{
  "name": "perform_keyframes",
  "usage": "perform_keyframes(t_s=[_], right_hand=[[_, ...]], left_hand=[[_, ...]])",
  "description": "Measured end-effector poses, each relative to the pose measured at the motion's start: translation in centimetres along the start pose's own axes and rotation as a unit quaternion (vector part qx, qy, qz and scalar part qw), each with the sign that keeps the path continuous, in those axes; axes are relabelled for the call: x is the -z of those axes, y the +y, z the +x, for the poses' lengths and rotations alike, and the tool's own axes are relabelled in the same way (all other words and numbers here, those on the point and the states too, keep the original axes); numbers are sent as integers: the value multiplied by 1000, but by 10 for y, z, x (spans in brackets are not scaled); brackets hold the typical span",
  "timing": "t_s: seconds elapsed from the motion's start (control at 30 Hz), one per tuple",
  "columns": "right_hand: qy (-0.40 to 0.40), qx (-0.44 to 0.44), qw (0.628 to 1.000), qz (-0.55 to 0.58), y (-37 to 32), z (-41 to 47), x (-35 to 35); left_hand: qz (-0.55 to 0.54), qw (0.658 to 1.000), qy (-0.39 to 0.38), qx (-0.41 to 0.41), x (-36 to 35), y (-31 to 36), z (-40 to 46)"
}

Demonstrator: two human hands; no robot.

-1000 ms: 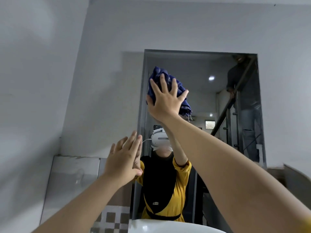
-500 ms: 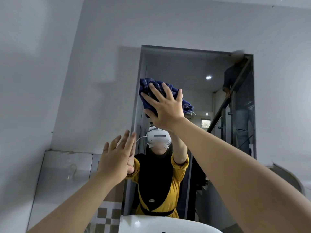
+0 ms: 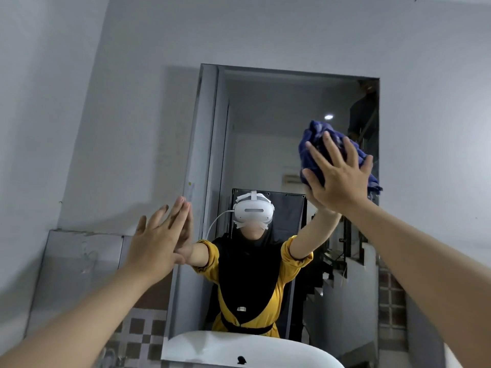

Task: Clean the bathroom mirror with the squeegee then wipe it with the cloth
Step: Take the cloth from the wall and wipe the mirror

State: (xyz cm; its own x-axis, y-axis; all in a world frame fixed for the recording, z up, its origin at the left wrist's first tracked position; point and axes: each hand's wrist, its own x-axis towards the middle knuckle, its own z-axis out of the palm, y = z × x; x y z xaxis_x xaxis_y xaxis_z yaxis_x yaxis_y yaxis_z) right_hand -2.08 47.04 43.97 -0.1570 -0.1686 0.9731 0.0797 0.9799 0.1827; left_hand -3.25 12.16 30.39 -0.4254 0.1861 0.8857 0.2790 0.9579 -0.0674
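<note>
Right hand [image 3: 337, 179] raised high, arm extended up and forward, fingers straight and spread, palm pressing a bunched blue cloth [image 3: 313, 140] flat against the mirror [image 3: 265, 128]. Cloth sits at the mirror's upper right, close to its right edge; cloth edges show above and to the right of the fingers. Left hand [image 3: 159, 240] lower, arm extended, fingers straight and held close together, palm flat at the mirror's left edge (fingertips meet their own reflection there, so contact with the glass is likely, though the exact touch line is hard to make out). It holds nothing. The mirror is a tall rectangle on a pale grey wall [image 3: 132, 88]; it reflects the person in a yellow and black garment wearing a white headset, both arms up, with stairs and a railing behind. White basin [image 3: 212, 346] at bottom of frame, below the mirror; a small dark opening shows on its rim, contents not visible from this angle. Checked brown and white tiles [image 3: 143, 330] lie to the left of the basin, with a grey panel [image 3: 79, 261] above them. Squeegee not seen in this view.
</note>
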Motion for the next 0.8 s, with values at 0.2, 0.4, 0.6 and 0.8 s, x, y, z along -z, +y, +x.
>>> perform_keyframes(t_s=[0.2,0.4,0.6,0.8], right_hand=[[-3,-119,993,18,20,-25,-4],[-12,-316,945,83,-26,-37,-8],[-32,-284,954,94,-80,-41,-5],[-49,-202,973,98,-148,-29,-7]], left_hand=[[65,998,-2,-5,0,3,-8],[47,998,-33,-8,-8,8,-30],[11,999,-45,-17,-8,5,-28],[3,998,-46,-38,-19,-5,-30]])
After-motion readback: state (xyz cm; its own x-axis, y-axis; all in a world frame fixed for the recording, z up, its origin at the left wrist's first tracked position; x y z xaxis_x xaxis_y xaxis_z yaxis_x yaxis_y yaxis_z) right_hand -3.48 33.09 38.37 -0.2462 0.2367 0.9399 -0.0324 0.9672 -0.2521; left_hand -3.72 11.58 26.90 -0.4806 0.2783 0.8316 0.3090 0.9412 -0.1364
